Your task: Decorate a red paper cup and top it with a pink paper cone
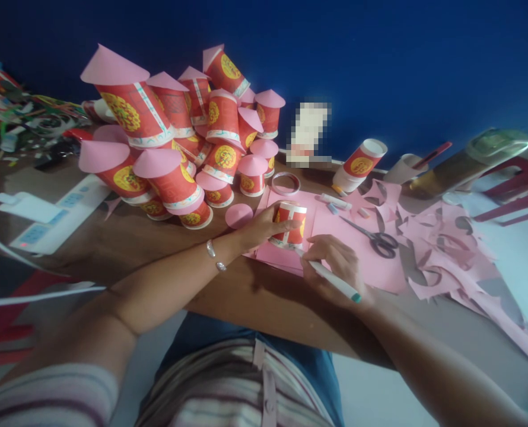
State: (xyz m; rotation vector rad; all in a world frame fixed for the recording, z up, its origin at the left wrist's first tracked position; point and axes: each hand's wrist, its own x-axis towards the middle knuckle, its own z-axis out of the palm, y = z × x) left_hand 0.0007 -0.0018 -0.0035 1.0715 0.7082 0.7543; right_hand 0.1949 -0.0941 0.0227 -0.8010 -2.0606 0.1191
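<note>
My left hand (264,226) is closed around a red paper cup (296,232) with a white seam stripe and a pale, teal-marked band along its lower edge. In my right hand (335,264) is a white marker (335,281) with a green end, gripped like a pen. Its tip is at the cup's lower band; whether it touches I cannot tell. Beneath both hands lie sheets of pink paper (371,270). A small pink paper disc or cone (239,216) rests just left of the cup.
Red cups with pink cone tops (168,178) are piled at the left, beside a power strip (61,216). Scissors (375,238), a tape roll (286,184) and pink scraps (451,249) lie to the right. Stacked cups (360,166) and a bottle (464,160) stand behind.
</note>
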